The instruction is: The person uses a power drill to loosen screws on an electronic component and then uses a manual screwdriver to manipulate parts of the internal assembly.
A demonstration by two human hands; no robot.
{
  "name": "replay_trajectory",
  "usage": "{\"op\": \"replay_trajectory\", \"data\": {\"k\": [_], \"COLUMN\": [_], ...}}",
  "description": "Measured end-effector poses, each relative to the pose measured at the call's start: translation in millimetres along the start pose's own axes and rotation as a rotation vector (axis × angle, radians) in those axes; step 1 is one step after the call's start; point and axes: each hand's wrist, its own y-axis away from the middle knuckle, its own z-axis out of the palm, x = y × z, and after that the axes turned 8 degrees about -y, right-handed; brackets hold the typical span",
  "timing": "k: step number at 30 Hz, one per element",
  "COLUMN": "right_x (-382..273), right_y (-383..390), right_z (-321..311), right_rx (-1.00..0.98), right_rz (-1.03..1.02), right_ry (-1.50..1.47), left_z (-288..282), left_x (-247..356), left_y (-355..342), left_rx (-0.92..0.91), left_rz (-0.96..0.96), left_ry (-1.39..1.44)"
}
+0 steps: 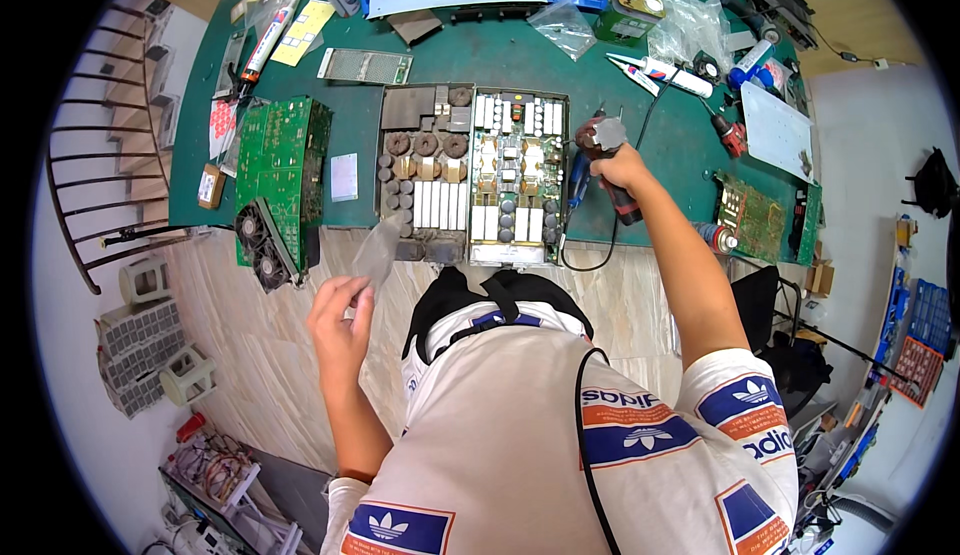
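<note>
Evidently, the left hand (342, 323) pinches a translucent plastic bag (376, 253) in a narrow grip, at the front edge of the green-topped desk (350, 120). The right hand (624, 169) has its grip wrapped around a red-and-black handheld power driver (625, 205) over the desk, just right of two uncovered metal-framed electronics modules (518, 170) lying side by side; whether the driver touches the desktop, I cannot tell.

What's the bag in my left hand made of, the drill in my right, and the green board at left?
Bag: thin, cloudy plastic film, probably, being see-through.
Drill: apparently dull hard plastic, judging by its red-and-black casing.
Green board: likely resin laminate with a slightly glossy coating, given its flat, dotted face.
</note>
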Motion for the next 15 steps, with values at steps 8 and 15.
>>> {"op": "replay_trajectory", "data": {"k": [8, 15], "right_x": [-33, -68], "right_y": [85, 193], "right_z": [-8, -10], "right_rx": [-0.077, -0.351], "right_rz": [-0.251, -0.336], "right_ry": [-0.197, -0.192], "left_z": [20, 56], "left_x": [-7, -19], "left_y": [-18, -55], "left_rx": [-0.093, -0.144], "left_rz": [0.07, 0.264], "left_ry": [0.088, 0.155]}}
